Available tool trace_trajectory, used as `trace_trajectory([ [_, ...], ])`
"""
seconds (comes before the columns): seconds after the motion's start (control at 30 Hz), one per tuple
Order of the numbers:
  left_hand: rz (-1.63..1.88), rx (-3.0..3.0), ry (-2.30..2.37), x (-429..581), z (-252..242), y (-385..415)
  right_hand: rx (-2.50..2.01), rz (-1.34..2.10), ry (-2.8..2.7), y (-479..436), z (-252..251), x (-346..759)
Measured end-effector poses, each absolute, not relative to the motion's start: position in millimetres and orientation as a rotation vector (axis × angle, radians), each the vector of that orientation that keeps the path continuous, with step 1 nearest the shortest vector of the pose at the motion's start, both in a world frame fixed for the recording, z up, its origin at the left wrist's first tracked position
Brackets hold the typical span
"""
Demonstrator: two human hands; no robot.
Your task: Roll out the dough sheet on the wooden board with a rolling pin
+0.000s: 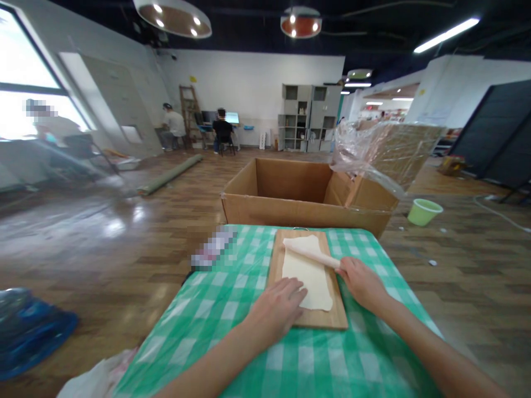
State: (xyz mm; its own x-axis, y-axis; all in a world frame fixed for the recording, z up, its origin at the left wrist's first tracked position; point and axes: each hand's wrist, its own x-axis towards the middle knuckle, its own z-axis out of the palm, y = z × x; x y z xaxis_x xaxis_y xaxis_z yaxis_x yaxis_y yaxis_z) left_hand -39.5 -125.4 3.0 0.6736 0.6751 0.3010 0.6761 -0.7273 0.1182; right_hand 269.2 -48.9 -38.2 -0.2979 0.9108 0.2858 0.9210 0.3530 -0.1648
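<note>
A flat sheet of pale dough is spread over a wooden cutting board. My right hand is closed around the near end of a rolling pin, which lies slantwise across the far part of the dough. My left hand rests on the board's left side, fingers stretched out and lying on the dough's near left edge. Nothing is held in it. The pin's far left end is free of either hand.
A green checked tablecloth covers the table. Beyond its far edge stands an open cardboard box. A light green bucket is on the floor at right, and a blue plastic bundle at left. Several people sit farther back.
</note>
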Motion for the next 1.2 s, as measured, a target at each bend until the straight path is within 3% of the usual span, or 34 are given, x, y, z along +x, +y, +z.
trace_trajectory([
  [0.27, -0.366, -2.745, -0.82, -64, -23, -117, -1.491, 0.491, -1.813, -58, -43, 277],
  [0.53, -0.33, -2.975, -1.095, -43, 0, -144, -1.418, 0.673, -1.615, -61, -49, 268],
  [0.9, -0.43, -2.797, -1.743, -41, 8, 46, -1.457, 0.602, -1.525, -62, -51, 277],
  [1.07, -0.311, -2.784, -2.183, -36, 19, 84, -1.445, 0.603, -1.542, -60, -50, 277],
  [1.2, -0.205, -2.925, -2.23, -36, 27, 99, -1.464, 0.59, -1.538, -57, -50, 278],
])
